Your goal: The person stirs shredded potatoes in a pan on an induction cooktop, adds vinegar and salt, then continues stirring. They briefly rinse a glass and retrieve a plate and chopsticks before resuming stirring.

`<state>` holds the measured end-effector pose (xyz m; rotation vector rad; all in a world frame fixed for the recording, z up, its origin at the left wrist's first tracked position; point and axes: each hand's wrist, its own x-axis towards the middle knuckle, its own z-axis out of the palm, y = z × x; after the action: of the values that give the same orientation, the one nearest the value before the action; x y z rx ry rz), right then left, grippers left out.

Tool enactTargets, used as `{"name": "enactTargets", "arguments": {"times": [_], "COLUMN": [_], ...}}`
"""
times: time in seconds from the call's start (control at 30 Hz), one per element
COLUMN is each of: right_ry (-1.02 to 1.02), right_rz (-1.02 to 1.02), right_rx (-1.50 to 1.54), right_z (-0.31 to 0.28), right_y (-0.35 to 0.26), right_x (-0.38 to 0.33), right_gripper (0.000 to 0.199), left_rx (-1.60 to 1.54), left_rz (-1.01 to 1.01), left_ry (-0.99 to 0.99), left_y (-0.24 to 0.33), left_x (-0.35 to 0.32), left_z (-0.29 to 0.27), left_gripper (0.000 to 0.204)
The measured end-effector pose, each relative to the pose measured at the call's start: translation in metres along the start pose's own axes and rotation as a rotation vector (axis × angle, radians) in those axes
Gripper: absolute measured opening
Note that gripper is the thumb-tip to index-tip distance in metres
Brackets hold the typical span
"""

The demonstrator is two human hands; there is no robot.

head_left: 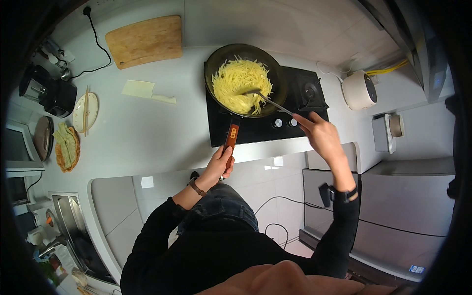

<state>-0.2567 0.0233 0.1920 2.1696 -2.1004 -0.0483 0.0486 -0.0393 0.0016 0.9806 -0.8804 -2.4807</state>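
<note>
The wok (246, 78), filled with pale yellow shredded strips (241, 88), is being kept on the left burner of a black stove (260, 125), its red-brown handle (231, 137) reaching out over the front edge of the white counter (147, 132). The handle's end is being gripped by the left hand (220, 164), fingers closed tightly around it. A metal spatula (268, 100) is being held in the right hand (319, 135), pinched near its end, its blade lying among the strips. Open counter is being left to the wok's left, where a cleaver (145, 91) and a wooden cutting board (145, 40) are lying well apart from it. Beside the stove's right edge a white cooker (359, 90) is sitting. Both forearms are being extended upward from the body, the right one raised over the stove's front right corner.
</note>
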Motion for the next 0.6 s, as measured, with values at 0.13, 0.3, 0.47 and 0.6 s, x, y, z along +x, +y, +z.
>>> {"name": "enactTargets", "arguments": {"times": [0.13, 0.3, 0.47, 0.6], "right_ry": [-0.095, 0.017, 0.194, 0.142], "right_rz": [0.108, 0.161, 0.323, 0.299], "right_rx": [0.037, 0.112, 0.141, 0.164], "right_z": [-0.040, 0.016, 0.047, 0.055], "right_y": [-0.018, -0.042, -0.003, -0.012], "right_x": [-0.018, 0.024, 0.041, 0.052], "right_gripper": [0.037, 0.034, 0.033, 0.034], "left_rx": [0.012, -0.010, 0.028, -0.005], "left_rz": [-0.016, 0.001, -0.014, 0.012], "left_ry": [0.024, 0.004, 0.032, -0.002], "left_y": [-0.001, -0.002, -0.001, -0.001], "left_x": [0.000, 0.000, 0.001, 0.000], "left_z": [0.000, 0.000, 0.000, -0.001], "left_gripper": [0.036, 0.028, 0.038, 0.028]}}
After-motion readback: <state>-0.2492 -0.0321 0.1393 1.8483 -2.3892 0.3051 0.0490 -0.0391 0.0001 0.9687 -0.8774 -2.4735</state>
